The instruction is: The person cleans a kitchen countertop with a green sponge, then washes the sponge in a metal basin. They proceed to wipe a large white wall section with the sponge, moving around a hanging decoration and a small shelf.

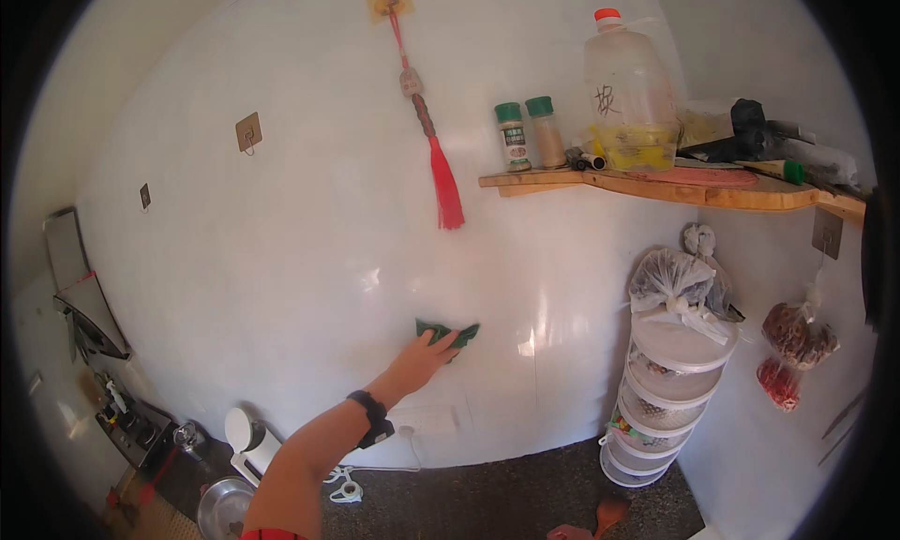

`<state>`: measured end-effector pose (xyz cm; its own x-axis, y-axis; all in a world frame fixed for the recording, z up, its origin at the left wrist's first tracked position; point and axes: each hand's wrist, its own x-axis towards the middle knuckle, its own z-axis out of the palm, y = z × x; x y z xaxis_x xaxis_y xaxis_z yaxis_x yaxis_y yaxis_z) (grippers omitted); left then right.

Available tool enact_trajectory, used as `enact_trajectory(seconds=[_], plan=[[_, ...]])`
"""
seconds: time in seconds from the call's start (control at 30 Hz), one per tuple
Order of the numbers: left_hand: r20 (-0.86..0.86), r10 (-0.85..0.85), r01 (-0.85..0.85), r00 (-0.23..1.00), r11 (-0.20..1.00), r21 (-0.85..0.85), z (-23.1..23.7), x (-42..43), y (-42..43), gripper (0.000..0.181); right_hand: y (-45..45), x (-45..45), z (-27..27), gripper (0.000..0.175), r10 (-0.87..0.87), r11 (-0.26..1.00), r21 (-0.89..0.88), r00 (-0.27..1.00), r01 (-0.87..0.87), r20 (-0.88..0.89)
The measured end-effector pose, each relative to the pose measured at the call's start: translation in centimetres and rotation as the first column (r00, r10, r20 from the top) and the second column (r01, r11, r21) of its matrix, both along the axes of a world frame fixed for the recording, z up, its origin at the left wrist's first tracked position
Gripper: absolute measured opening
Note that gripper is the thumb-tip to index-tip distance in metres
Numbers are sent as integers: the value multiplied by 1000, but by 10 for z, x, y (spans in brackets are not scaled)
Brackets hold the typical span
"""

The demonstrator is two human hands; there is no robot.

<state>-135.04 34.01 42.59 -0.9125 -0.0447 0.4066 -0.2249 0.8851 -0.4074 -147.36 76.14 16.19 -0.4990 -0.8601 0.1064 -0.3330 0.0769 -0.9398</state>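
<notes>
My left hand [415, 363] presses a dark green cloth [464, 337] against the glossy white wall [281, 259]. A dark band with a small device [373, 420] circles that wrist. At the bottom edge only a small part of my right hand [569, 533] shows, low over the dark countertop [464, 501]. Right beside it is a wooden spatula [613, 509], its handle running out of the picture. Whether the right hand grips the handle is hidden. Below the left hand, a white power strip [429, 419] and a plugged-in cord sit on the wall.
A wooden corner shelf [633, 188] carries spice jars [513, 138] and a big plastic jug [629, 97]. Under it rises a stacked white container tower [657, 413] topped with tied bags. A red tassel [444, 188] hangs above. A white kettle [249, 438], metal bowl [223, 508] and stove [133, 427] are left.
</notes>
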Motion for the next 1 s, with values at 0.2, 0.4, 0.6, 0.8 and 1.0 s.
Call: enact_trajectory(seconds=[0.2,0.4,0.6,0.8,1.0], plan=[[-545,78,392,835,611,688,-48,12,120,51,-34,3,98,35,65,997,-51,996,-62,58],[-477,319,433,819,202,878,-96,47,193,35,-113,55,149,59,515,835,-507,622,-212,589],[-431,589,725,684,-487,487,-138,95,167,36,-170,117,152,51,379,876,-449,827,-175,416],[-280,128,241,952,252,937,-91,186,141,50,-227,86,187,37,212,903,-429,854,14,475],[-170,261,18,950,500,866,-94,268,71,54,-258,1,368,36,-309,698,-714,922,53,-234]])
